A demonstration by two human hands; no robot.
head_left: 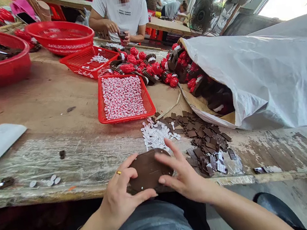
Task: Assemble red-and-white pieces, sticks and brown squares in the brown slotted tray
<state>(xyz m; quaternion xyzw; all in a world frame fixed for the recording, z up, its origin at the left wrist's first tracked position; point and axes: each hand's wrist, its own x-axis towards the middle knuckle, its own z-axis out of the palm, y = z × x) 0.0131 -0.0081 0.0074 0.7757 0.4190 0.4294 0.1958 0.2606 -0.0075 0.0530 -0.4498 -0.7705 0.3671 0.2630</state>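
My left hand (121,190) grips a dark brown, rounded plastic piece (147,170) by its left end, with the thumb along the near edge and the fingers curled at the far side. This piece shows a flat face with fine seam lines and small light spots at its rim. Over its right end is my right hand (176,169), fingers spread, the thumb and a blurred fingertip at the surface. Just beyond lies a heap of small white plastic parts (156,133). To its right are scattered many small brown rectangular plates (206,135).
A red basket (101,119) holds small red-and-white pieces. Behind it, red-and-brown toy figures (146,67) spill from a large white sack (266,73). More red baskets (61,38) stand at left. Across the table sits a co-worker (122,11). White discs (53,177) lie near the front edge.
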